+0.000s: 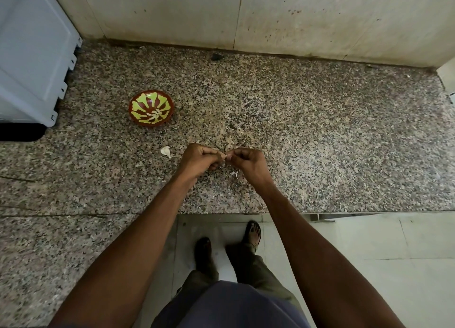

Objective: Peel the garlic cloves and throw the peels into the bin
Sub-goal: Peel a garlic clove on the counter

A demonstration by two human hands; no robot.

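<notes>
Speckled granite counter (320,130) runs along a stained wall, and above it both hands meet: the left hand (197,159) and right hand (248,162) pinch one garlic clove (225,157) between curled fingertips. It looks tiny, light and firm, its papery skin brittle, best nipped at the tip. Another clove (166,151) lies beside them, a patterned bowl (151,108) farther off
</notes>
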